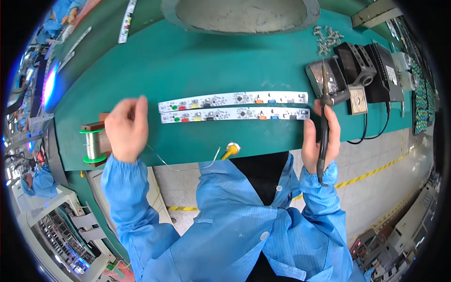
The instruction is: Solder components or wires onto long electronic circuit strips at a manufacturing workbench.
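Note:
Two long white circuit board strips (pixel 225 114) lie one above the other on the green mat, dotted with small coloured parts. My right hand (pixel 331 136) grips a soldering iron (pixel 324 124) just right of their ends, its tip pointing away from me over a small dark tray (pixel 338 80). Left of the strips, my left hand (pixel 126 129) is closed with its fingers curled; what they hold, if anything, is hidden. A thin solder wire (pixel 176 168) comes from beneath that hand and curves past the mat's near edge. Beside the hand stands a solder spool (pixel 94 146) with green rims.
A black soldering station (pixel 383 73) and iron holder (pixel 354 63) stand at right, with a sponge tray (pixel 358 99). Small metal parts (pixel 326 40) are scattered behind. A large grey lamp hood (pixel 242 16) overhangs the far side. A round piece with a yellow tab (pixel 230 150) lies near the front edge.

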`<action>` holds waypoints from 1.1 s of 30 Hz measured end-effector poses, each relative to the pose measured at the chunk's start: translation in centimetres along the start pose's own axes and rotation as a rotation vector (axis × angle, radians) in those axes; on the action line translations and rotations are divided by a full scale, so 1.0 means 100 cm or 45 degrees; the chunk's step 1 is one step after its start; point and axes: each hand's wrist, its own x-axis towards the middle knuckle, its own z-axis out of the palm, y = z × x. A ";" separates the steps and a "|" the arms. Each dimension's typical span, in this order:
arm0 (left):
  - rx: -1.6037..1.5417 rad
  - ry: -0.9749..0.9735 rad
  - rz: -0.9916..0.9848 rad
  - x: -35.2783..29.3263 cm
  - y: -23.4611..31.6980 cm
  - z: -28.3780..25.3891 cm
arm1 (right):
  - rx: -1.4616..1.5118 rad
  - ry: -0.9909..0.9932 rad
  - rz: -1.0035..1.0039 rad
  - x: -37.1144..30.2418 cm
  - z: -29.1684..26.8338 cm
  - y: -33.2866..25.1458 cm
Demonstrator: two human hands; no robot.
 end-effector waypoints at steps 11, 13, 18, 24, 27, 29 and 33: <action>-0.292 -0.203 -0.076 -0.050 -0.015 0.022 | -0.027 -0.028 0.021 -0.006 0.003 0.001; -0.298 -0.211 -0.081 -0.056 -0.013 0.019 | -0.010 -0.035 0.015 -0.009 0.002 -0.001; -0.328 -0.210 -0.178 -0.063 -0.018 0.013 | 0.036 -0.047 0.074 -0.015 0.005 -0.001; -0.288 -0.230 -0.152 -0.056 -0.016 0.016 | -0.055 -0.020 0.070 -0.018 -0.001 0.002; -0.344 -0.234 -0.188 -0.056 -0.016 0.015 | -0.114 -0.033 0.042 -0.018 0.000 0.002; -0.372 -0.258 -0.162 -0.056 -0.016 0.013 | -0.091 -0.031 -0.043 -0.017 0.002 0.004; -0.483 -0.320 -0.201 -0.060 -0.021 0.008 | -0.104 0.007 -0.021 -0.021 0.005 0.006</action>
